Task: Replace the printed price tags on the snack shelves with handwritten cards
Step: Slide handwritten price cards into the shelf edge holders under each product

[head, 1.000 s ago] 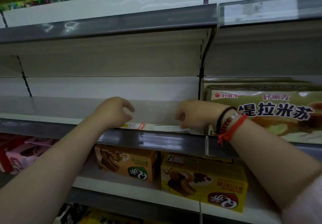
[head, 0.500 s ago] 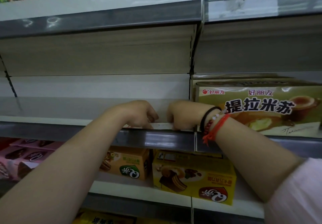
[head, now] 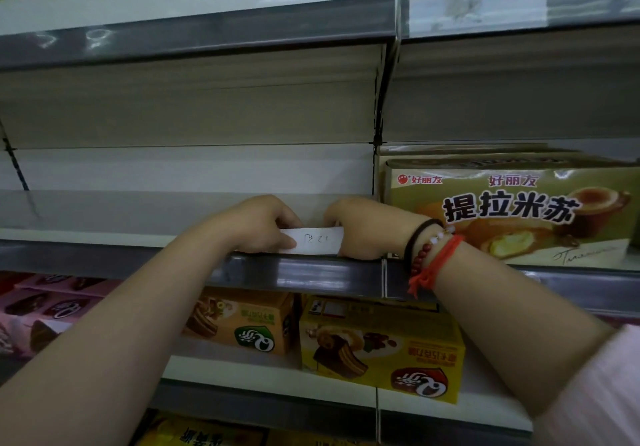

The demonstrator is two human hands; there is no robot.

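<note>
A small white handwritten paper card (head: 317, 239) stood upright between the 2 hands, where 0.5 s before only its top edge showed. The left hand (head: 258, 225) pinched its left end and the right hand (head: 367, 229) gripped its right end, just above the grey plastic price rail (head: 304, 274) of the middle shelf. It seemed ready for sliding into the rail.

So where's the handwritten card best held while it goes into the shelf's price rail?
By its two short ends, from left and right, as the left hand and right hand pinch it now. The handwritten card is a thin strip standing along the price rail; its lower edge stays free.
</note>
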